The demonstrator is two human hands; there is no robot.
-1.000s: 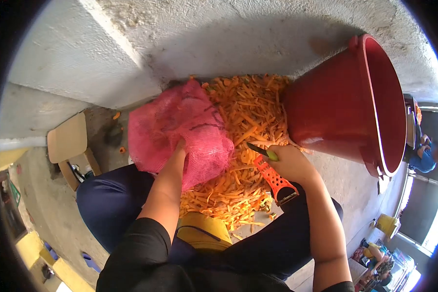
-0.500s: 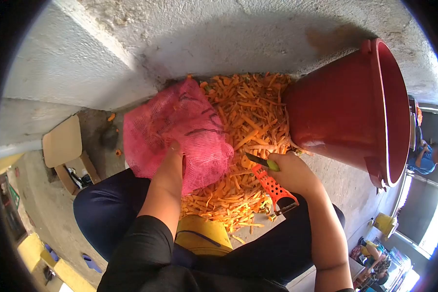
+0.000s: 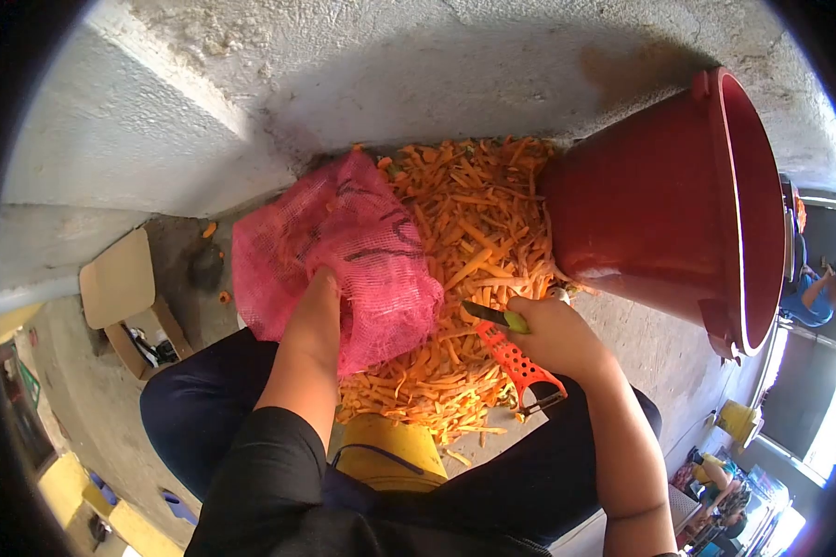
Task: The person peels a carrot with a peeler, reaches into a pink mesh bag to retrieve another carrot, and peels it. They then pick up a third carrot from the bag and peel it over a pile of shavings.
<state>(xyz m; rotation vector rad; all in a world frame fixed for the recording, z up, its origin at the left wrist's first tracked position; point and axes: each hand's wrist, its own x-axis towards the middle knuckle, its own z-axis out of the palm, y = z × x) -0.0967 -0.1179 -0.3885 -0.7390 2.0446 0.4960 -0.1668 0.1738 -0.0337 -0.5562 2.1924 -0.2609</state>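
My left hand (image 3: 321, 290) reaches into the opening of a pink mesh sack (image 3: 381, 269); its fingers are hidden by the netting, and what they touch inside does not show. My right hand (image 3: 559, 339) is closed around a small knife (image 3: 487, 314) with a green handle, its dark blade pointing left. The same hand also holds an orange peeler (image 3: 518, 364), which hangs below the knife with its metal blade end toward me. Under the sack and both tools lies a large heap of orange peelings (image 3: 478, 223), seemingly carrot.
A big dark red bucket (image 3: 641, 204) leans on its side at the right, against the heap. Between my legs is a yellow container (image 3: 390, 450). A rough wall (image 3: 390, 74) stands ahead. An open cardboard box (image 3: 121, 278) lies left. Other people (image 3: 813, 295) appear far right.
My left hand has shifted slightly left inside the sack, and the netting has moved a little with it. My right hand has stayed nearly still, keeping the knife and peeler.
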